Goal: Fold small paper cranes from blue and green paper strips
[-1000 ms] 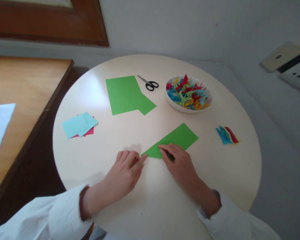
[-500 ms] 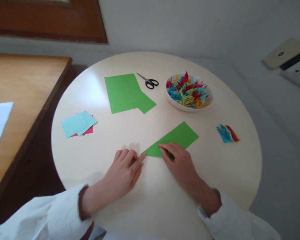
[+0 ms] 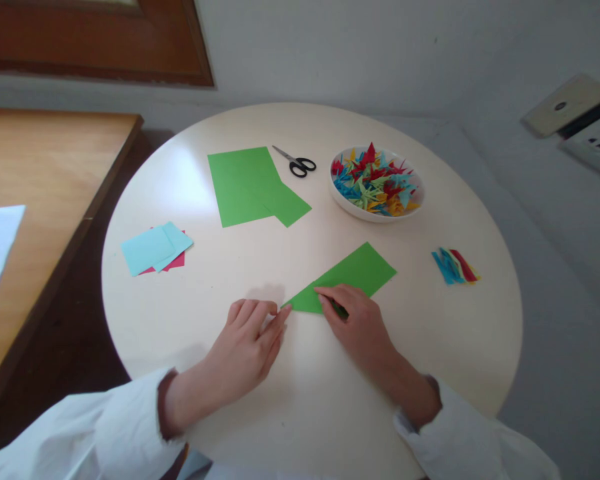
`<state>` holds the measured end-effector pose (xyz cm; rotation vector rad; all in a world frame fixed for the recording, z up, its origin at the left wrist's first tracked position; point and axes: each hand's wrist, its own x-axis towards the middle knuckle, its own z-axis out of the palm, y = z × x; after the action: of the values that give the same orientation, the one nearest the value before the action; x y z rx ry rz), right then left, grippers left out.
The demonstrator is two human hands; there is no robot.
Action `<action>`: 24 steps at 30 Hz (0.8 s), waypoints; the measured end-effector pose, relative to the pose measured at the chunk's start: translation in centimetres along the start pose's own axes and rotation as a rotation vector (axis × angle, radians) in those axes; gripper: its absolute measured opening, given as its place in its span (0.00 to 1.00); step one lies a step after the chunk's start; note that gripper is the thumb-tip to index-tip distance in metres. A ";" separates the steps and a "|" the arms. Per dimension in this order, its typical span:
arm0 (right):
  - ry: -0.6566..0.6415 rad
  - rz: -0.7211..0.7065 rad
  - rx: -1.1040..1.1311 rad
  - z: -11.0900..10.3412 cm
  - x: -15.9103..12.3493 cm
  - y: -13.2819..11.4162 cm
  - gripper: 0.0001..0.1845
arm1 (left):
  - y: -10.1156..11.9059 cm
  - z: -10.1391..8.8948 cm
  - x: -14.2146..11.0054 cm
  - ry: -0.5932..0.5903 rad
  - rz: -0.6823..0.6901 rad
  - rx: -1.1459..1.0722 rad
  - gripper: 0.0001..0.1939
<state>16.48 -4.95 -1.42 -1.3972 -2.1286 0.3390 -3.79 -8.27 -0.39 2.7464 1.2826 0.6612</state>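
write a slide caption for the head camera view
Left hand and right hand on green paper, with scissors and a bowl of colourful folded paper beyond.

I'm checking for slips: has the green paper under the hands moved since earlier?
No, not visibly; the green paper keeps its place against the white bowl.

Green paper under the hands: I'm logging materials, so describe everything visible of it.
The green paper looks thin, plain and matte, apparently folded, tapering to a point at left, squared at right. It lies slanting on the round table. The left hand touches the pointed end; the right hand touches mid-sheet, hiding part.
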 end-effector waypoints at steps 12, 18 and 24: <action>0.019 -0.019 -0.009 0.0 0.0 0.1 0.10 | 0.7 0.5 -0.6 -0.137 0.248 -0.015 0.19; 0.035 -0.023 0.008 0.1 0.0 0.1 0.09 | 0.8 0.4 -0.4 -0.191 0.249 0.010 0.21; 0.043 -0.037 0.010 -0.1 0.1 -0.1 0.09 | 1.0 0.0 -0.4 -0.199 0.248 0.051 0.22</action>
<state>16.41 -4.91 -1.27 -1.3456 -2.1121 0.3019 -3.29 -9.24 -0.37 2.9511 0.9421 0.3574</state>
